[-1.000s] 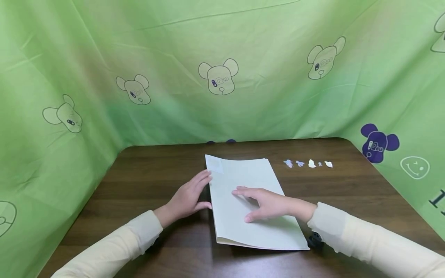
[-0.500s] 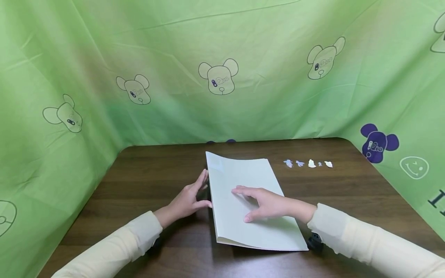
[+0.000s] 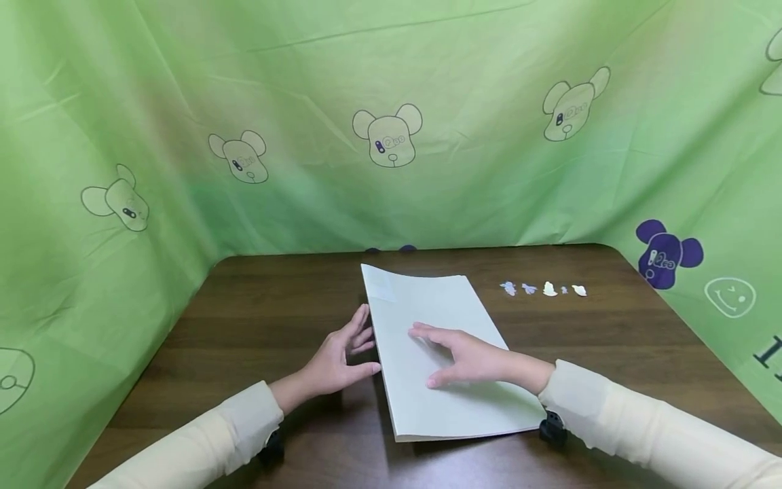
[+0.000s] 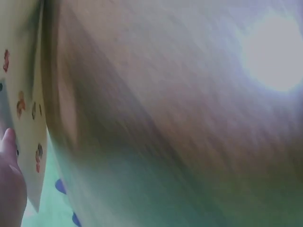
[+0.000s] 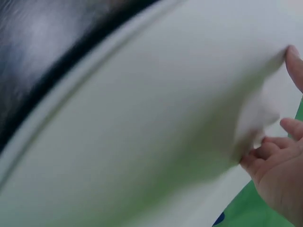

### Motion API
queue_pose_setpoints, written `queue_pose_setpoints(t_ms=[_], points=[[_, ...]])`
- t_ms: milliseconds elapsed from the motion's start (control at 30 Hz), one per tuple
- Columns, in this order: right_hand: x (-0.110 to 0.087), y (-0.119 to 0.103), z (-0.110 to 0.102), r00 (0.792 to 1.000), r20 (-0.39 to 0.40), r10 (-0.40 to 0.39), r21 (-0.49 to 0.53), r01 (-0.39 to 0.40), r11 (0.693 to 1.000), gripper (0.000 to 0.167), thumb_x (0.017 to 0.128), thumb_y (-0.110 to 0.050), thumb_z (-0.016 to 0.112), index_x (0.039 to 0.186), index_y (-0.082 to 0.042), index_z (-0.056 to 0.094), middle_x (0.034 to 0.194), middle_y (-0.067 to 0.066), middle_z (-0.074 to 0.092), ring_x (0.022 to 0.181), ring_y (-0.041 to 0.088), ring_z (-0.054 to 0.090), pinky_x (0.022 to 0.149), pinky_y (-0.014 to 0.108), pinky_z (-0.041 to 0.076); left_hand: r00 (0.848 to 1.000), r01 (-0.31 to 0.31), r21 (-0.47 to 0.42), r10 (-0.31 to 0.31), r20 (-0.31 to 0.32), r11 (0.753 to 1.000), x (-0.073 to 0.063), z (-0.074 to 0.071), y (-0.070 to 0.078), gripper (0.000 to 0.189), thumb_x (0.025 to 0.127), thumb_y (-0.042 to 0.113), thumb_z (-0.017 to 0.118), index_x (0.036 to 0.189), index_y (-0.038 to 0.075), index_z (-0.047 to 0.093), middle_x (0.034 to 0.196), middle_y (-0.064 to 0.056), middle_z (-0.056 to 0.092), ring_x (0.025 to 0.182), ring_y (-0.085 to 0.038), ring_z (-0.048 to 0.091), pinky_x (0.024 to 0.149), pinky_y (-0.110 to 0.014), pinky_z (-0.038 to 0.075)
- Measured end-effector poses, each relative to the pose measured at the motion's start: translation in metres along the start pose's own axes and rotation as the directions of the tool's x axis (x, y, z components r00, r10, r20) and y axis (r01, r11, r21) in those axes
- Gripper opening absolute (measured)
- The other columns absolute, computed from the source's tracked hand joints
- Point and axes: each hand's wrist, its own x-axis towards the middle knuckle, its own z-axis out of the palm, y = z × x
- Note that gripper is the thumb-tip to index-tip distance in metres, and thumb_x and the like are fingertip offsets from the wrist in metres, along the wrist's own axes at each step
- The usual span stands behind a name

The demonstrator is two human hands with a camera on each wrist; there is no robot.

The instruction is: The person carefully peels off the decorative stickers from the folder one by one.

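A large white booklet point(image 3: 449, 309), perhaps a folded card sheet, lies on the brown wooden table with its far left corner curling upward. My left hand point(image 3: 330, 360) is at its left edge, thumb tip against that edge, other fingers extended beside it. Small red and dark printed figures show on a surface of the booklet point(image 4: 28, 137) in the left wrist view, near the left thumb point(image 4: 8, 142). Across the white cover rests my right hand point(image 3: 470, 356), fingers spread and fairly straight, fingertips touching it. What lies under or inside the booklet is mostly hidden.
Several small flat cutouts point(image 3: 550, 289), white and bluish, lie in a row at the table's far right. A green curtain point(image 3: 293, 204) printed with bear heads hangs behind and around the brown table point(image 3: 256, 319). Dark wrist devices point(image 3: 552, 428) sit below the cuffs.
My left fingers have come off the booklet's top left face and now lie beside its edge. The booklet's near left corner has shifted slightly right. The right hand stays nearly still.
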Motion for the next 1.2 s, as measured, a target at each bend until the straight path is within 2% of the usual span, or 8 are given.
queue_pose_setpoints(t_ms=[100, 200, 333, 533, 667, 967, 1133, 1200], points=[[0.001, -0.003, 0.002, 0.999, -0.038, 0.020, -0.006, -0.020, 1.000, 0.082, 0.083, -0.038, 0.077, 0.147, -0.004, 0.040, 0.155, 0.018, 0.028, 0.143, 0.030, 0.024, 0.113, 0.049, 0.022, 0.992, 0.089, -0.150, -0.101, -0.071, 0.985, 0.003, 0.002, 0.004, 0.090, 0.084, -0.011, 0.068, 0.149, -0.013, 0.005, 0.155, -0.030, 0.006, 0.132, -0.043, 0.035, 0.098, -0.038, 0.043], [0.003, -0.008, 0.003, 0.996, -0.083, 0.039, -0.003, -0.040, 0.999, 0.082, 0.085, -0.041, 0.075, 0.148, -0.003, 0.038, 0.155, 0.018, 0.029, 0.143, 0.030, 0.024, 0.113, 0.049, 0.022, 0.973, 0.142, -0.303, -0.189, -0.133, 0.942, 0.008, 0.003, 0.007, 0.088, 0.086, -0.008, 0.066, 0.148, -0.014, 0.005, 0.155, -0.031, 0.008, 0.133, -0.045, 0.033, 0.098, -0.037, 0.042], [0.007, -0.013, 0.005, 0.990, -0.127, 0.055, 0.002, -0.055, 0.998, 0.084, 0.085, -0.043, 0.074, 0.148, -0.002, 0.037, 0.154, 0.017, 0.031, 0.143, 0.029, 0.025, 0.113, 0.047, 0.022, 0.926, 0.203, -0.416, -0.312, -0.213, 0.887, 0.017, 0.001, 0.010, 0.077, 0.088, -0.002, 0.065, 0.147, -0.015, 0.018, 0.152, -0.030, 0.025, 0.130, -0.043, 0.042, 0.097, -0.032, 0.045], [0.012, -0.021, 0.005, 0.986, -0.158, 0.052, 0.017, -0.050, 0.999, 0.082, 0.085, -0.039, 0.075, 0.148, -0.003, 0.038, 0.154, 0.013, 0.033, 0.143, 0.026, 0.026, 0.113, 0.045, 0.022, 0.833, 0.270, -0.554, -0.480, -0.276, 0.788, 0.030, -0.004, 0.013, 0.057, 0.089, -0.002, 0.059, 0.140, -0.015, 0.038, 0.144, -0.026, 0.042, 0.124, -0.025, 0.052, 0.098, -0.027, 0.044], [0.015, -0.027, 0.004, 0.986, -0.162, 0.042, 0.020, -0.039, 0.999, 0.081, 0.085, -0.038, 0.075, 0.148, -0.002, 0.038, 0.154, 0.013, 0.033, 0.142, 0.026, 0.027, 0.114, 0.044, 0.022, 0.809, 0.254, -0.625, -0.517, -0.281, 0.738, 0.037, -0.005, 0.017, 0.048, 0.090, -0.006, 0.056, 0.136, -0.016, 0.044, 0.132, -0.025, 0.055, 0.106, -0.016, 0.062, 0.095, -0.028, 0.047], [0.023, -0.037, -0.005, 0.977, -0.215, 0.009, 0.032, -0.002, 0.999, 0.073, 0.092, -0.032, 0.068, 0.148, 0.001, 0.035, 0.153, 0.015, 0.035, 0.140, 0.030, 0.030, 0.110, 0.048, 0.030, 0.836, 0.208, -0.698, -0.495, -0.237, 0.685, 0.048, -0.006, 0.022, 0.050, 0.091, -0.012, 0.052, 0.140, -0.014, 0.040, 0.139, -0.027, 0.047, 0.100, -0.014, 0.065, 0.095, -0.030, 0.047], [0.028, -0.047, -0.011, 0.979, -0.202, 0.016, 0.051, -0.005, 0.999, 0.075, 0.095, -0.035, 0.063, 0.152, -0.002, 0.028, 0.155, 0.014, 0.030, 0.141, 0.032, 0.029, 0.107, 0.051, 0.034, 0.880, 0.200, -0.750, -0.452, -0.146, 0.630, 0.049, -0.005, 0.023, 0.056, 0.095, -0.010, 0.046, 0.149, -0.003, 0.032, 0.150, -0.022, 0.035, 0.108, -0.016, 0.062, 0.097, -0.032, 0.047], [0.029, -0.051, -0.014, 0.980, -0.199, 0.021, 0.057, -0.010, 0.998, 0.076, 0.095, -0.037, 0.063, 0.153, -0.005, 0.026, 0.156, 0.012, 0.028, 0.140, 0.032, 0.030, 0.105, 0.051, 0.036, 0.904, 0.204, -0.750, -0.416, -0.103, 0.629, 0.049, -0.005, 0.024, 0.057, 0.098, -0.006, 0.043, 0.152, 0.004, 0.027, 0.153, -0.020, 0.031, 0.113, -0.016, 0.059, 0.097, -0.033, 0.046]])
